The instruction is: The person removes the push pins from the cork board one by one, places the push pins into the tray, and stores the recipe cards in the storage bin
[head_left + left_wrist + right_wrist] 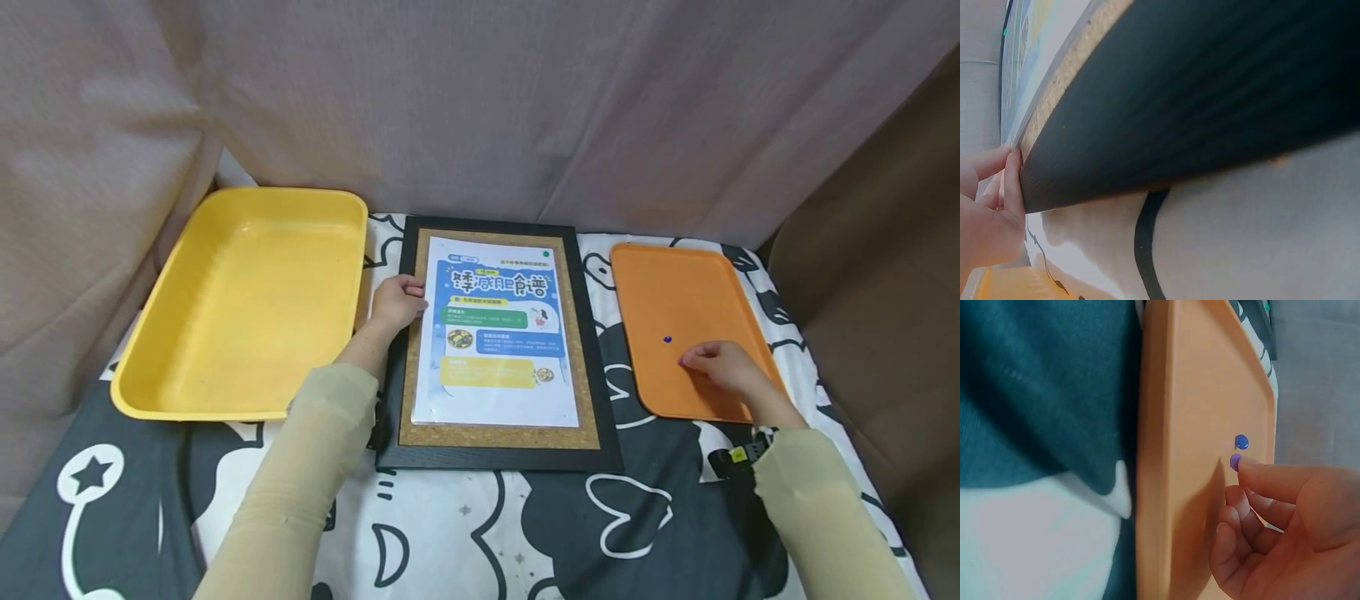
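A printed sheet [495,333] in a clear cover lies on a cork board with a black frame [495,458]. A green thumbtack [546,254] is at its top right corner. My left hand [399,302] rests at the board's left side, fingertips touching the sheet's left edge; the left wrist view shows these fingers [1013,181] against the cork and frame. On the right, my right hand [723,367] is over an orange tray [645,283]. Its thumb and finger pinch a purple thumbtack [1235,462]. A blue thumbtack [1242,442] lies on the tray just beyond it.
A deep yellow tray [247,412] stands to the left of the board. Under everything is a dark and white patterned cloth [442,533]. Grey-brown curtain fabric [480,108] closes off the back and sides.
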{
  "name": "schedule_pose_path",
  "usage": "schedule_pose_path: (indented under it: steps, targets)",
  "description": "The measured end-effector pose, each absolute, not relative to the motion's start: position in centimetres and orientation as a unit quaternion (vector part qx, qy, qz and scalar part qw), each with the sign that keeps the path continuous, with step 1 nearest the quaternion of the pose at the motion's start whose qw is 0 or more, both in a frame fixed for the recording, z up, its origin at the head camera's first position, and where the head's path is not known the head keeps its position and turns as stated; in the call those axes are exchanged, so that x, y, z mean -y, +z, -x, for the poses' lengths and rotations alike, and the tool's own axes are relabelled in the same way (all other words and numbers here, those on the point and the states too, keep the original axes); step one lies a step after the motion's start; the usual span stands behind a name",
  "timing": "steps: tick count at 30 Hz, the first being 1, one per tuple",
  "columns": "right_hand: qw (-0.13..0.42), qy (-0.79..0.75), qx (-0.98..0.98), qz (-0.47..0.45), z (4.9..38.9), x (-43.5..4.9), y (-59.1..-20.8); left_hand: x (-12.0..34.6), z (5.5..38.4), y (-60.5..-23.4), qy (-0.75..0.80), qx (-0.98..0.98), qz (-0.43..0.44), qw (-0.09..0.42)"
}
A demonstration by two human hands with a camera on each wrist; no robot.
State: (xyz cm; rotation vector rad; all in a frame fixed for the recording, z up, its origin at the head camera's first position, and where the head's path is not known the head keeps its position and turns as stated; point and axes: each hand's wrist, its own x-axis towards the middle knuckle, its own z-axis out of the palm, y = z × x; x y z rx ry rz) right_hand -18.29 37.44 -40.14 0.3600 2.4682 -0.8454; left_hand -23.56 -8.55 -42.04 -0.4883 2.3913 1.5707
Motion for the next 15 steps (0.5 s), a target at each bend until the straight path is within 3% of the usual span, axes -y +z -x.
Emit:
schedule_pose_path:
  steps: [15]
  targets:
    - [0.246, -0.307, -0.903, -0.171, 18.76, -37.9, -40.7, 8.57, 23.43, -42.05, 0.541, -0.817, 0.161, 0.118]
